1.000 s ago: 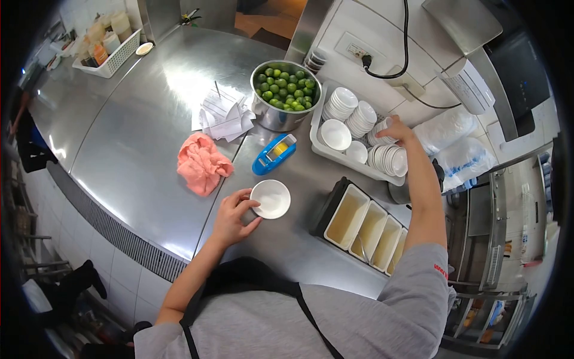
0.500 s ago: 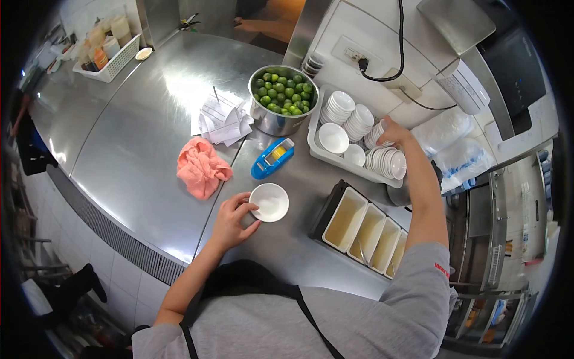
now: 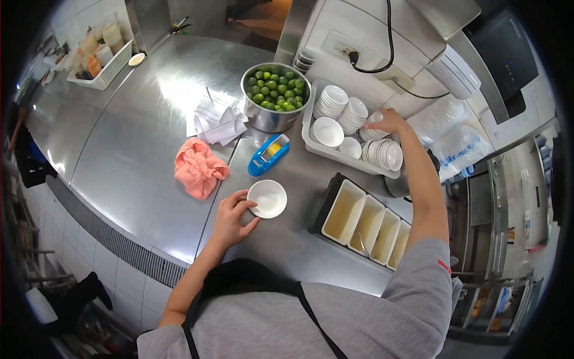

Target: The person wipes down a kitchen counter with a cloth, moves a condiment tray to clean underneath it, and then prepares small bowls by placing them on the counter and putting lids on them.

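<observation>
My left hand point(image 3: 234, 220) pinches the near-left rim of a small white bowl point(image 3: 269, 199), which is at the counter's front, its inside facing up. Above a white plastic bin point(image 3: 335, 154) full of stacked white dishes, my right hand point(image 3: 390, 122) reaches to the back-right stack. Its fingers curl around a small white dish point(image 3: 376, 118) at the top of that stack; some fingertips are hidden. Beside it in the bin are more dish stacks point(image 3: 332, 102) and a larger white bowl point(image 3: 327, 131).
A steel pot point(image 3: 272, 119) of green limes stands behind a blue tape dispenser point(image 3: 268, 155). Papers point(image 3: 218, 119) and a pink cloth point(image 3: 201, 169) lie to the left. A black holder with cream-coloured tubs point(image 3: 344, 212) sits under my right arm.
The view has shifted slightly. My right hand has moved a little up and back over the dish stack, its fingers now at the top. My left hand keeps its hold on the bowl.
</observation>
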A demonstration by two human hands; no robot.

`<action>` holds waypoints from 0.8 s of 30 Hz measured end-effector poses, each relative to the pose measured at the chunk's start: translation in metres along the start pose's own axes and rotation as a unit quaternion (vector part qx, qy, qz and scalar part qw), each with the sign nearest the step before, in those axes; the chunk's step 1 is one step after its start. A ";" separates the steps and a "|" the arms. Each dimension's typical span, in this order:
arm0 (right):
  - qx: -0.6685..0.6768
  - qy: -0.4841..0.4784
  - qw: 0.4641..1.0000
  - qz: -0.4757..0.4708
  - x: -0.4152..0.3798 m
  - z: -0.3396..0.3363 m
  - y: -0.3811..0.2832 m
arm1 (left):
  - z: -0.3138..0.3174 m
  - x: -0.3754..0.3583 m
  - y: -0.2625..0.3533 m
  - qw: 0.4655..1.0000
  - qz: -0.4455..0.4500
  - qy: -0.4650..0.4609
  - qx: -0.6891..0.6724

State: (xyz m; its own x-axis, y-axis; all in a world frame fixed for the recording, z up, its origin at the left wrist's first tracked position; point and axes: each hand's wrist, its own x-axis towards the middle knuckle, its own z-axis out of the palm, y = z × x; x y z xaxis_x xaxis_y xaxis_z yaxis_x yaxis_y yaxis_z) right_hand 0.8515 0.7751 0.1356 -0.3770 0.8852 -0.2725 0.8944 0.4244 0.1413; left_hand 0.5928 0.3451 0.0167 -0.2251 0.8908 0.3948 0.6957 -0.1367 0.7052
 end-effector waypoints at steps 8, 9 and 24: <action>0.071 -0.024 0.996 -0.041 -0.004 0.002 0.016 | 0.002 -0.002 -0.001 1.000 -0.007 0.005 -0.009; 0.074 -0.015 0.997 -0.030 0.001 0.008 0.025 | 0.002 -0.002 -0.001 1.000 -0.006 0.005 -0.008; 0.285 0.292 0.876 -0.258 -0.142 -0.029 -0.146 | 0.006 -0.007 -0.008 0.999 -0.040 0.009 -0.027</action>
State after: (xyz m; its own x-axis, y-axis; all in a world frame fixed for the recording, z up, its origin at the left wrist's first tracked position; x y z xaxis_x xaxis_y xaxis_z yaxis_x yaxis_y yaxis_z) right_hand 0.7673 0.5925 0.1814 -0.6762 0.6206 0.3970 0.4813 0.7801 -0.3997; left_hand 0.5930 0.3428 0.0053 -0.2912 0.8919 0.3459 0.6372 -0.0888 0.7655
